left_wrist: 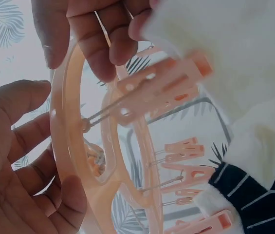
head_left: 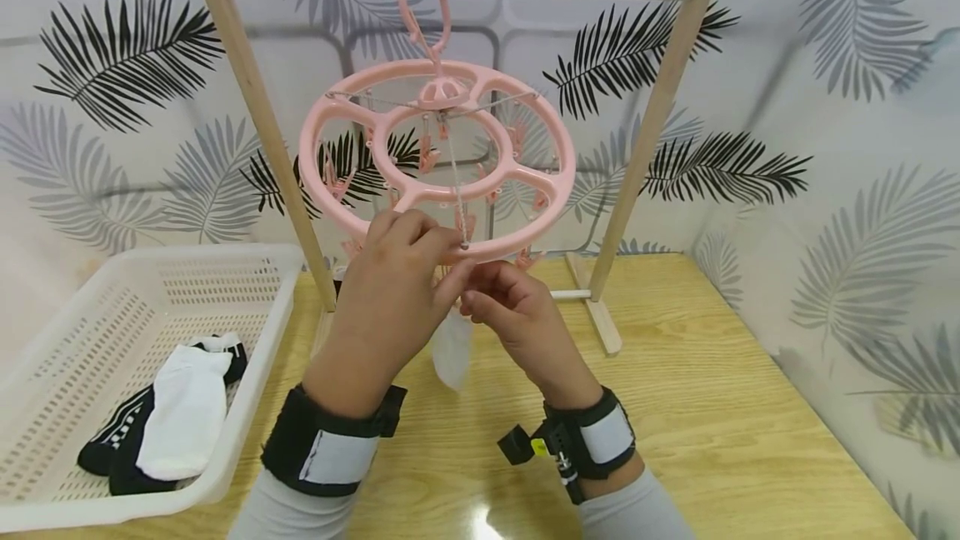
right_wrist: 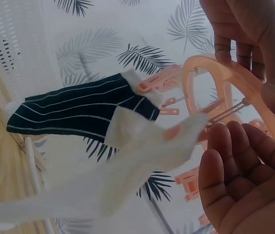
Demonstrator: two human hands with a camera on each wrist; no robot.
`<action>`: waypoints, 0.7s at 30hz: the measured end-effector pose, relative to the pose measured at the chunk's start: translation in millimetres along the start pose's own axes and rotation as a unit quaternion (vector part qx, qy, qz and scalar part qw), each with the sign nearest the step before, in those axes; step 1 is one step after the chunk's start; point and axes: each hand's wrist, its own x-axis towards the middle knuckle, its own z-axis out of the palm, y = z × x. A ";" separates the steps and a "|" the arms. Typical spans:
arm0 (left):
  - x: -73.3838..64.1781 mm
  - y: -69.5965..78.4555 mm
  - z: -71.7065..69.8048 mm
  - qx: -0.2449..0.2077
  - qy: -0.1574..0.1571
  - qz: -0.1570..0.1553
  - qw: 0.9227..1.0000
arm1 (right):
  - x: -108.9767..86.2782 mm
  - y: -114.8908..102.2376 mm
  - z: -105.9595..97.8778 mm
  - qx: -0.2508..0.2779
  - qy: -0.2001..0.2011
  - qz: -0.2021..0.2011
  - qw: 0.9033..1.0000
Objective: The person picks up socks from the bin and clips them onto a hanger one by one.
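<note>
A pink round clip hanger (head_left: 558,198) hangs by its hook from a rack's white bar. My left hand (head_left: 401,273) grips its near rim, fingers over the top and thumb below. Just right of it, my right hand (head_left: 517,315) has loosely bent fingers close to the rim and a pink clip (left_wrist: 161,87), with nothing held in them. That clip bites the edge of a white sock (right_wrist: 147,156), which dangles below the rim (head_left: 452,352). Farther back, a dark sock with white stripes (right_wrist: 79,109) hangs from another clip, mostly hidden in the head view.
On the left stands a white plastic basket (head_left: 281,307) with a white sock (head_left: 183,415) and dark socks (head_left: 131,448) inside. The wooden rack's posts (head_left: 652,140) rise on both sides of the hanger. Several more pink clips (right_wrist: 191,183) dangle from it. Everything stands on a wood-grain table (head_left: 712,407).
</note>
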 end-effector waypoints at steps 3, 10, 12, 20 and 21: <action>-0.8 -3.2 -0.5 -0.010 0.000 0.000 1.000 | 0.0 -2.1 -0.6 -0.008 0.006 0.000 1.000; -1.9 -13.1 -1.1 -0.020 0.022 -0.006 1.000 | -4.8 -11.4 -2.7 -0.034 0.037 0.000 0.999; -2.6 -15.3 -1.6 -0.026 0.023 -0.007 0.999 | -6.2 -14.6 -3.5 -0.029 0.042 -0.007 0.999; -5.9 -20.0 -3.2 -0.052 0.020 -0.009 0.998 | -13.3 -27.8 -14.1 -0.036 0.089 -0.042 0.994; -6.3 -20.5 -3.3 -0.055 0.020 -0.009 0.998 | -13.7 -28.8 -16.3 -0.040 0.100 -0.049 0.993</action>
